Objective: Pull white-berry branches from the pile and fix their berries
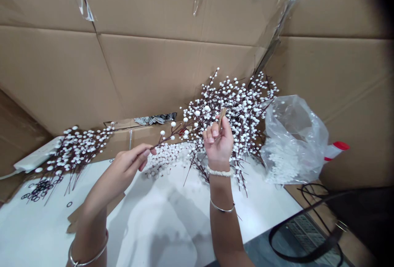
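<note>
My left hand (127, 168) is pinched on the brown stem of a white-berry branch (168, 138), which points up and right over the table. My right hand (219, 142) is raised palm up with curled fingers, closed on a small flat tan strip (222, 116) that looks like wood or card. The far end of the branch runs toward this hand; whether it touches is unclear. Close behind lies a large pile of similar berry branches (240, 103). Loose white berries (168, 156) lie on the white table (172, 217) between my hands.
Cardboard walls (154, 70) enclose the back. A clear plastic bag (295, 135) of small white pieces stands right, beside a red-capped container (337, 150). Leftward are a smaller branch bunch (80, 148), dark rings (38, 191) and a power strip (38, 154). A black strap (295, 254) hangs lower right.
</note>
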The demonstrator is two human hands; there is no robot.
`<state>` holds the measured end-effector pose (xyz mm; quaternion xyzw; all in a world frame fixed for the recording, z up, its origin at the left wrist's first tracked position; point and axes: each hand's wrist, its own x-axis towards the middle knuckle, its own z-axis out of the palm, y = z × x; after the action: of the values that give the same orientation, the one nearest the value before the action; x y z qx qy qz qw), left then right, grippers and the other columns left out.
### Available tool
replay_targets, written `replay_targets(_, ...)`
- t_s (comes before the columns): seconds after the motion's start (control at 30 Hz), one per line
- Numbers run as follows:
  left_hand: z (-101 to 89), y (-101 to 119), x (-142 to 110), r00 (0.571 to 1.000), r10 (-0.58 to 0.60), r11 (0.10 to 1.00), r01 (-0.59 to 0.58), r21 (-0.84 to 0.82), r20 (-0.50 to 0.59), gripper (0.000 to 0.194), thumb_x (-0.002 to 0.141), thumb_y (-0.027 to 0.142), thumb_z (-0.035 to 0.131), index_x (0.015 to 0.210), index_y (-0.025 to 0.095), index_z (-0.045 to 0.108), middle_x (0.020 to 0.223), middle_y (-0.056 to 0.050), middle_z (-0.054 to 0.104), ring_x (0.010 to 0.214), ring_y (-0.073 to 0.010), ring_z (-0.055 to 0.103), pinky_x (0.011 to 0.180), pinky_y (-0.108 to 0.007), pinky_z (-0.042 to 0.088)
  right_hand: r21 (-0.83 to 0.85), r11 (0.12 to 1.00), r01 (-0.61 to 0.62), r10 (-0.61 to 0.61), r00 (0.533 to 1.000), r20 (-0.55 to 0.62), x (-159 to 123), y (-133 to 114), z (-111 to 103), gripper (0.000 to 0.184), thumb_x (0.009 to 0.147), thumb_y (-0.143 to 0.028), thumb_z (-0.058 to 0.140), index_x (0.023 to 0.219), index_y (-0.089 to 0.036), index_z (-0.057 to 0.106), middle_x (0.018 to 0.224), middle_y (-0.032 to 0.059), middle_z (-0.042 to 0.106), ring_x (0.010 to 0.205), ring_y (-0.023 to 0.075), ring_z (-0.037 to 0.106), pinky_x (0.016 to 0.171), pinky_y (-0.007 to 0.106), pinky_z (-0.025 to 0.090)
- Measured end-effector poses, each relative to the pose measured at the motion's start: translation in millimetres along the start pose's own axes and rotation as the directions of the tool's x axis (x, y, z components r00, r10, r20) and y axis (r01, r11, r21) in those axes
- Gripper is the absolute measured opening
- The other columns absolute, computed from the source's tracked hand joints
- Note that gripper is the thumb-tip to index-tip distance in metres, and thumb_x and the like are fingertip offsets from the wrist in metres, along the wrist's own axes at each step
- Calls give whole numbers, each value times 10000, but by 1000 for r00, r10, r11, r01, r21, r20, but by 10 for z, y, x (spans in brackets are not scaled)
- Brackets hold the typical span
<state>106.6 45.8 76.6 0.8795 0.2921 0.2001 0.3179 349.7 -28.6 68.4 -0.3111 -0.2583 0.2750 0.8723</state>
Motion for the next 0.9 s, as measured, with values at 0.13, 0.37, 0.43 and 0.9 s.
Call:
replay_targets(0.13,6,-17,5,1000,3,1000,-3,5,0,362,1004,446,318,905,210,574,621,35,480,574,-117,468,608,-232,353,13,1000,-21,21,999,-25,-3,-7,0,191,834,-439,563,833,-249,563,433,-114,347,325,61,292,376,263,179)
replay_targets(0.37,9,-18,0,1000,-23,1000,23,-11,16,352,1003,461,323,928,214,562,632,42,469,593,-112,467,619,-227,347,90,996,-20,21,1000,-9,-19,-4,9,196,814,-418,610,837,-227,577,424,-110,420,329,49,344,387,239,199)
replay_targets(0.43,9,-17,-2,999,-30,999,31,-15,18,354,1003,470,322,929,216,558,634,45,466,597,-110,468,626,-225,349,92,996,-4,5,1000,-8,-25,1,9,196,818,-414,614,843,-222,580,426,-107,438,333,48,355,390,234,214)
replay_targets(0.9,-5,-18,2,999,-28,1000,28,-9,24,378,1006,464,292,934,197,550,634,44,466,600,-111,464,636,-238,354,-78,980,181,-185,982,-36,-41,61,21,196,852,-414,601,872,-231,535,466,-101,505,352,69,399,357,205,286)
